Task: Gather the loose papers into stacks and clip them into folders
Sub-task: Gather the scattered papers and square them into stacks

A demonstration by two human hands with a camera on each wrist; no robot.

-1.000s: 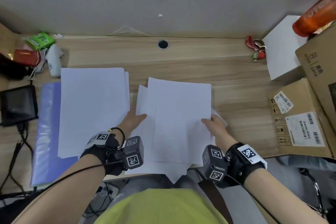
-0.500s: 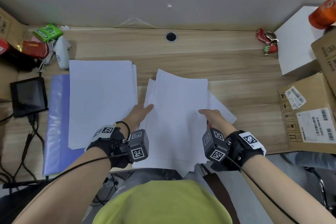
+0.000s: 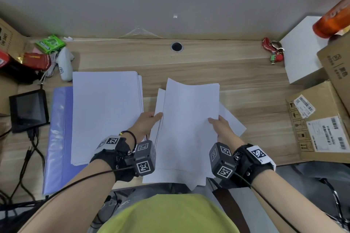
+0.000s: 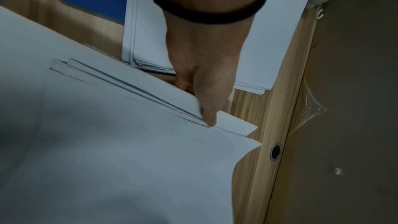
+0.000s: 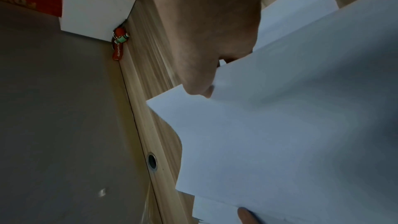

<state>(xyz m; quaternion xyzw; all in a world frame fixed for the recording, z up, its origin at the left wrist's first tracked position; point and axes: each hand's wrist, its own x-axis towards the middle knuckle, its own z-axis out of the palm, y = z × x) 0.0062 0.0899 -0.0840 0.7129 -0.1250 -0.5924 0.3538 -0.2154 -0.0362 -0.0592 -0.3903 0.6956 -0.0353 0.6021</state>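
- The left hand point(image 3: 146, 122) pinches the left edge of the loose papers point(image 3: 189, 128) and the right hand point(image 3: 220, 126) grips their right edge — the bundle sits at the middle of the desk point(image 3: 236, 73), uneven, its top sheet bowed
- Risk, as I judge it: the lower sheets stick out crooked, so one could slip free or crease if squeezed before the edges are squared
- A neater stack point(image 3: 106, 115) lies just left, over a blue folder point(image 3: 56, 138)
- Wood-grain desk against a plain grey wall — boxes at right, small clutter at left
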